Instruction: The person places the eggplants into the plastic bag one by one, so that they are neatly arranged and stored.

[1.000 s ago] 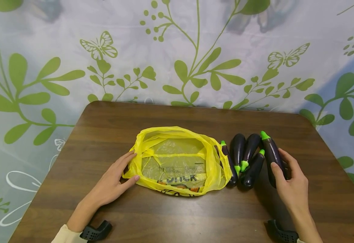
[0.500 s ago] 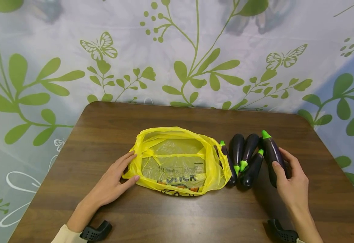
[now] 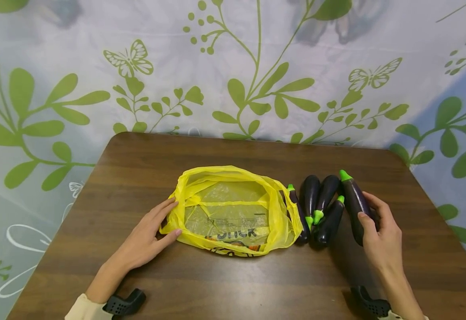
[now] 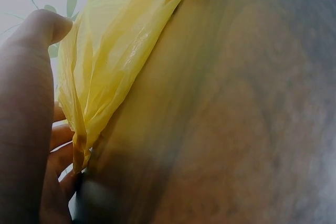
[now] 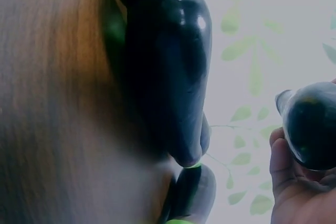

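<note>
Landmark: yellow bag [image 3: 275, 240] on the brown wooden tabletop [image 3: 233, 289], its mouth spread and facing up. Thin plastic, partly see-through; black lettering visible inside the mouth, black and orange print along the near wall.

Left hand [image 3: 142, 238]: at the bag's left end. Fingers extended and spread; thumb tip on the near-left rim, the other fingers along the outside of that end. Left wrist view: gathered corner of the bag lies between thumb and fingers.

Right hand [image 3: 383, 238]: well to the right of the bag. Thumb and fingers grip a dark purple eggplant [image 3: 354, 200] round its lower body. It is tilted and raised off the tabletop, bright green stem end directed away from the person.

Eggplant group [image 3: 311, 193]: immediately right of the bag, at least four lying close together. The one nearest the bag is partly covered by its right wall; contact cannot be determined. Middle two: stem ends toward the person. The one farthest from the bag: stem end pointing away and rightward.

Surroundings: leaf-and-butterfly backdrop [image 3: 269, 82] behind the bag; black wrist band [image 3: 125, 303] and cream sleeve [image 3: 86, 309] in front of it, to the left.
</note>
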A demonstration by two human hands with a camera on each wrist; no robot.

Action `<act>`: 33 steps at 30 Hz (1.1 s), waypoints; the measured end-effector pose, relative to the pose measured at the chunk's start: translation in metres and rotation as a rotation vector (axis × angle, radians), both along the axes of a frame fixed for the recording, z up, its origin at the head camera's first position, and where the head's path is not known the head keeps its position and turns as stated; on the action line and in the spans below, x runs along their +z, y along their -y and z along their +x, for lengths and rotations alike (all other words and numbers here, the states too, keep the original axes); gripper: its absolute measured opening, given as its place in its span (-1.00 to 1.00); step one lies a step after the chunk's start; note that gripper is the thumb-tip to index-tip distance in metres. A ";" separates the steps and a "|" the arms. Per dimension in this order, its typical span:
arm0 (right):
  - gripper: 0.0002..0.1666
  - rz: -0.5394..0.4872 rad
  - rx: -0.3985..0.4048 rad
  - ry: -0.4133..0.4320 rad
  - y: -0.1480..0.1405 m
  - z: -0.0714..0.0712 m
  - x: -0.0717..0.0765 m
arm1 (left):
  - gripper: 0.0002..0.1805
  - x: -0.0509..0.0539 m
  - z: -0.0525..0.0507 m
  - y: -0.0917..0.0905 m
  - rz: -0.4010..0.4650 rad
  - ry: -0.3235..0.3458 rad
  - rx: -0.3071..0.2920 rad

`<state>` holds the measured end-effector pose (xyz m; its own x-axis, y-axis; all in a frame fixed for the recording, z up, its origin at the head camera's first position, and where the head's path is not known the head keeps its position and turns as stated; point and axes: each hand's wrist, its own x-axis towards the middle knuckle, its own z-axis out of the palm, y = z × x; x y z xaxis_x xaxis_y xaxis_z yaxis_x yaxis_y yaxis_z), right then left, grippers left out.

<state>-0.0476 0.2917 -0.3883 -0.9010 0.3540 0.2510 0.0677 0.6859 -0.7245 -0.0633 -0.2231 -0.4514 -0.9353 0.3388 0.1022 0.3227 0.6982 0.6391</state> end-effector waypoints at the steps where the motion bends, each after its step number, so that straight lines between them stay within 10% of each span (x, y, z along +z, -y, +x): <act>1: -0.43 0.000 0.004 0.000 0.000 0.000 0.001 | -0.20 0.000 0.000 0.000 -0.001 -0.001 0.000; 33: -0.38 0.044 0.148 -0.062 0.017 -0.005 0.008 | -0.21 0.001 0.001 0.000 -0.014 0.004 0.011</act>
